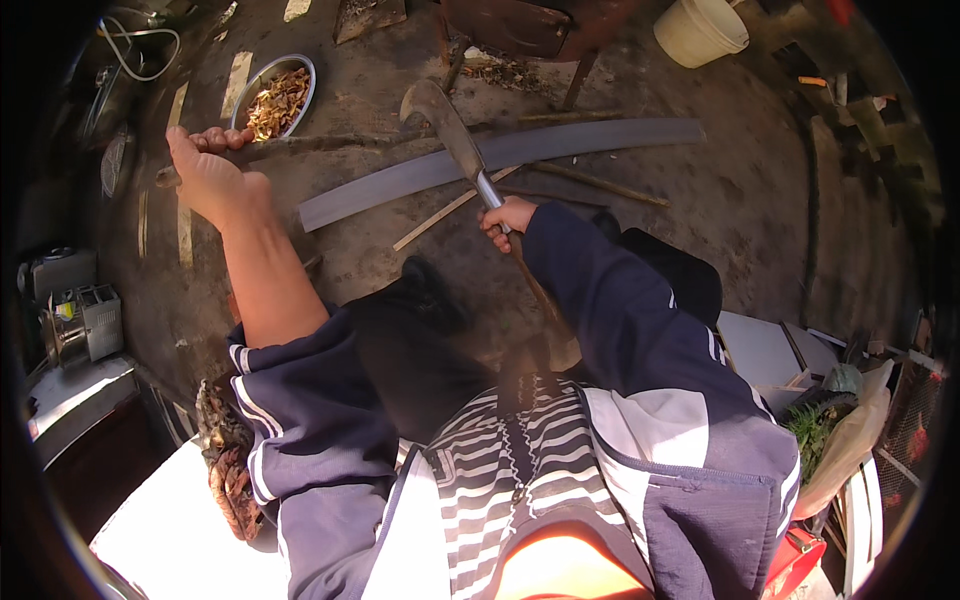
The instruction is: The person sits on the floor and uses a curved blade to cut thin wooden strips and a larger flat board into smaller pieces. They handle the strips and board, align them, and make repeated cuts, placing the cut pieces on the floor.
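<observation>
My left hand (pixel 212 178) is closed round one end of a long thin branch (pixel 345 143). The branch runs to the right across the floor side of the view, past the billhook's blade. My right hand (pixel 508 222) grips a billhook (pixel 455 135) near its shiny metal socket. Its dark blade with a hooked tip points away from me and overlaps the branch in view; whether they touch I cannot tell. Below my fist the wooden handle slants back toward my body. Under the blade lies a long grey board (pixel 390 188).
A metal bowl of brownish chopped pieces (pixel 278 103) sits beyond my left hand. Thin sticks (pixel 600 184) lie by the board. Far off are a pale bucket (pixel 700 32) and a dark metal stand (pixel 510 28). Greens and a plastic bag (pixel 850 440) are at right.
</observation>
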`<action>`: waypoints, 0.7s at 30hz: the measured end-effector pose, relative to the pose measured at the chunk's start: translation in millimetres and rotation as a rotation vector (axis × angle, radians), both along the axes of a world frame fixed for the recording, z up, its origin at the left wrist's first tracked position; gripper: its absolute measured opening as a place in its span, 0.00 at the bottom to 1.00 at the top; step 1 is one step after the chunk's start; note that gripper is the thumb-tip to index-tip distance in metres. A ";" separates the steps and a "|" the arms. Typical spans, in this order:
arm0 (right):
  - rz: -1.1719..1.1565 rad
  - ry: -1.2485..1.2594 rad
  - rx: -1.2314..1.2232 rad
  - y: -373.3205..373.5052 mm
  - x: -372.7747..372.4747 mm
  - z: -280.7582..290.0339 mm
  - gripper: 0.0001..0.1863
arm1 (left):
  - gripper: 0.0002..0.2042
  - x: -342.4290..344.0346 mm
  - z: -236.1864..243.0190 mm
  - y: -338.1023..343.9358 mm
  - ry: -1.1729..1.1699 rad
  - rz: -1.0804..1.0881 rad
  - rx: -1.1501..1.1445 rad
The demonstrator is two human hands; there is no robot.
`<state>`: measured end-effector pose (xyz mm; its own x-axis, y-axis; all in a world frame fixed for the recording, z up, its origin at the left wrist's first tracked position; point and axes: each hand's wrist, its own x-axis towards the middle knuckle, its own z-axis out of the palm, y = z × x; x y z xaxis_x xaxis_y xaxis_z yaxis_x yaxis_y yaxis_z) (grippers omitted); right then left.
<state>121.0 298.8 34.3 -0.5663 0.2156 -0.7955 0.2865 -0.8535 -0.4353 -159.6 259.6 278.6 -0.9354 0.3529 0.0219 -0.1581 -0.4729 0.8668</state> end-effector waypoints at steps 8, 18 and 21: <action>0.098 -0.145 0.419 -26.8 5.1 30.1 0.08 | 0.15 -37.7 4.6 -14.0 0.046 -0.091 0.204; 0.048 -0.157 0.593 10.0 19.9 92.4 0.10 | 0.14 -29.0 -7.8 -13.8 0.374 -1.030 0.248; 0.019 -0.110 0.631 14.9 19.1 114.4 0.09 | 0.11 -21.3 -5.0 -4.2 0.276 -0.832 0.348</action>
<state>140.1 313.6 148.7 -0.4968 0.6519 -0.5729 0.3710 -0.4372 -0.8192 -180.9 255.4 273.7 -0.3315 0.8371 0.4351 -0.3717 -0.5398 0.7553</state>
